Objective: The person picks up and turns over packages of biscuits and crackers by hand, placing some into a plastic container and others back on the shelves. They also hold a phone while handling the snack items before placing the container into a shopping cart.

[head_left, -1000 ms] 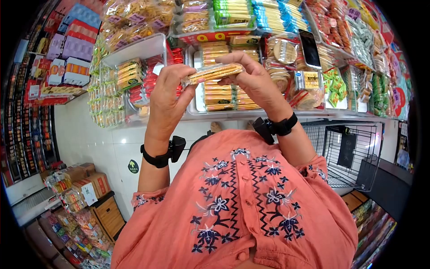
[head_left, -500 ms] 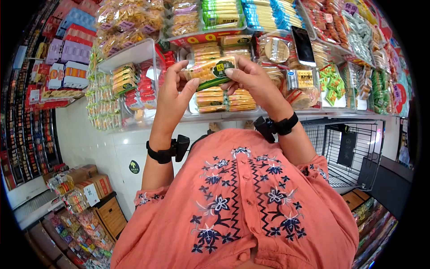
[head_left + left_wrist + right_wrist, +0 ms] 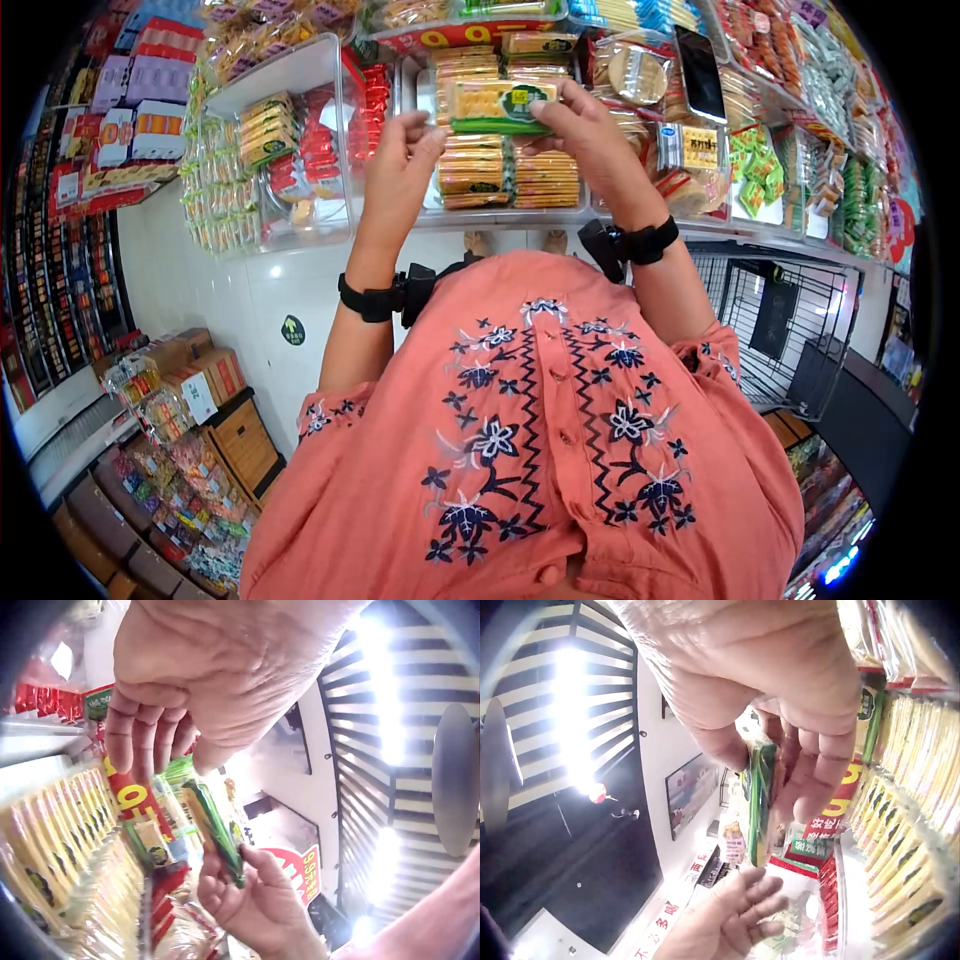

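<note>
My right hand (image 3: 607, 150) pinches a clear packet of crackers (image 3: 485, 103) by its right end, thumb on the front. Its face, with a dark green label and a green lower edge, is turned up toward the head camera. My left hand (image 3: 395, 180) is just off the packet's left end, its fingers loosely bent around nothing. In the right wrist view the cracker packet (image 3: 759, 799) stands edge-on between thumb and fingers. Below both hands lies a clear bin (image 3: 425, 205) of similar cracker packets (image 3: 475, 172), stacked in rows.
A dark phone (image 3: 699, 75) rests on packaged biscuits right of the bin. A tilted clear bin wall (image 3: 275, 75) rises on the left, beside red packets (image 3: 318, 130). Farther right are small green packets (image 3: 757, 165). A wire shopping cart (image 3: 770, 320) stands at my right side.
The packet has turned from edge-on to face-up. My left hand has let go of its left end and drawn slightly away, while my right hand keeps hold.
</note>
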The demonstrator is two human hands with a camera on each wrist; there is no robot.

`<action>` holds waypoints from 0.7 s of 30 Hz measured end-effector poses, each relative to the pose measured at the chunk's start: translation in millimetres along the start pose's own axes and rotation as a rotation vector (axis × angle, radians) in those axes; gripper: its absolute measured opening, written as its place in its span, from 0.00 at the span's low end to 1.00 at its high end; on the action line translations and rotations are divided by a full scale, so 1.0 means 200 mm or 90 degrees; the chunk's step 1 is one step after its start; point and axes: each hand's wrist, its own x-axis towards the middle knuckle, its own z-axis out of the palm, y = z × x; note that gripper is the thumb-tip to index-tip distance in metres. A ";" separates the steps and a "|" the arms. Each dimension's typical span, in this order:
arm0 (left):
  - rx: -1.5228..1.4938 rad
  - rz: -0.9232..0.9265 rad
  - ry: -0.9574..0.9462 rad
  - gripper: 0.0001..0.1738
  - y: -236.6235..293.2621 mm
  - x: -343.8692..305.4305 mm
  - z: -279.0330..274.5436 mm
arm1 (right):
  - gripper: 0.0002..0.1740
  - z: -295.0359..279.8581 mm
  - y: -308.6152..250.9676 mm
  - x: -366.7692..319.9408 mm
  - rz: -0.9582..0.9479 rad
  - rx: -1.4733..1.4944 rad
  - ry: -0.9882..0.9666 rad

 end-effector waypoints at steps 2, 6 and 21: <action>0.162 0.039 -0.062 0.15 -0.07 -0.02 0.01 | 0.11 -0.04 0.03 0.00 -0.001 -0.022 0.024; 0.404 0.140 -0.180 0.12 -0.23 -0.06 0.07 | 0.11 -0.07 0.04 -0.02 0.019 -0.042 0.053; 0.661 0.249 -0.271 0.09 -0.33 -0.05 0.16 | 0.10 -0.14 0.07 -0.04 0.066 0.005 0.041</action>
